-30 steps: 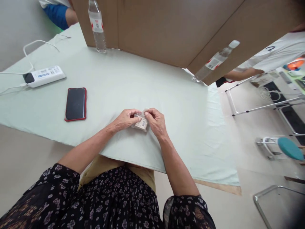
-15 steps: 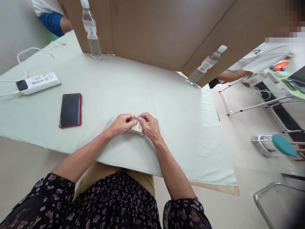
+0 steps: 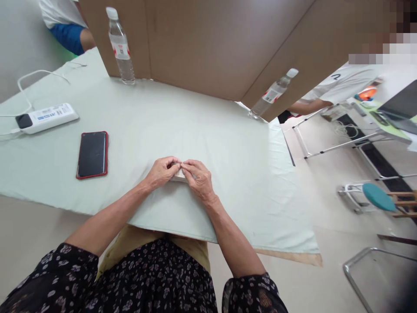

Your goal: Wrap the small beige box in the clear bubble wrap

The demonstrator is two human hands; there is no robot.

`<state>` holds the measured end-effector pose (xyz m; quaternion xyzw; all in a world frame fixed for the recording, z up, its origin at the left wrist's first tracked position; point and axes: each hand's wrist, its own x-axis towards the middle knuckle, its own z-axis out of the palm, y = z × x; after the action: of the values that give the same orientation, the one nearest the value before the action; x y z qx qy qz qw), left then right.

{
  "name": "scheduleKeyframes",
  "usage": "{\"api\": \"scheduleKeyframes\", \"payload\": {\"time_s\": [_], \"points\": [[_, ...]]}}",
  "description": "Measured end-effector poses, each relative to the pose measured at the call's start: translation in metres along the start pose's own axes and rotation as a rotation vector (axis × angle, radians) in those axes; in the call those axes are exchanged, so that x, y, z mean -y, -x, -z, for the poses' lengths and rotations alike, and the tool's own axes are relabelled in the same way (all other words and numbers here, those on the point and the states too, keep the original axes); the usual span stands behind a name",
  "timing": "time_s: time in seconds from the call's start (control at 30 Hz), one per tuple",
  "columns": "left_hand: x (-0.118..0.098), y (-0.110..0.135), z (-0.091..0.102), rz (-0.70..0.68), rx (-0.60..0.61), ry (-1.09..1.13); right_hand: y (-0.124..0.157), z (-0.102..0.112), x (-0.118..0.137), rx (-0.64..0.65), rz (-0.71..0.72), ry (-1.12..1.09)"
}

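A small, pale, box-shaped packet lies near the front edge of the cloth-covered table. My left hand is closed on its left side, thumb and forefinger pinched at the upper edge. From the right, my right hand pinches at the same spot, its fingertips touching those of the left. Both hands cover most of the packet, so its full shape and what exactly the fingertips pinch are hidden.
A phone in a red case and a white power strip lie to the left. Two water bottles, one left and one right, stand before a brown cardboard screen. Another person's arm shows beyond it.
My right hand has turned inward over the packet and covers more of it, including the printed label seen before. The view has shifted slightly.
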<state>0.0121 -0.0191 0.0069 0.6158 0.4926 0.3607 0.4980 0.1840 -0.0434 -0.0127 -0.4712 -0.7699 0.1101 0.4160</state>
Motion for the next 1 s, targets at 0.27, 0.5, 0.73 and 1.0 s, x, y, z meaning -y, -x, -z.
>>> {"api": "scheduleKeyframes", "payload": {"time_s": [0.27,0.5,0.73,1.0], "points": [[0.007,-0.005,0.009,-0.018,-0.013,0.02,0.005,0.009,-0.002,0.122,0.202,0.223],[0.002,-0.004,0.013,0.024,0.023,0.026,0.003,0.01,-0.003,0.116,0.235,0.345],[0.0,-0.004,0.009,0.027,0.002,0.01,0.005,0.004,0.001,0.086,0.242,0.306],[0.002,-0.006,0.009,0.005,-0.001,0.031,0.005,0.001,-0.001,0.149,0.154,0.204]]}}
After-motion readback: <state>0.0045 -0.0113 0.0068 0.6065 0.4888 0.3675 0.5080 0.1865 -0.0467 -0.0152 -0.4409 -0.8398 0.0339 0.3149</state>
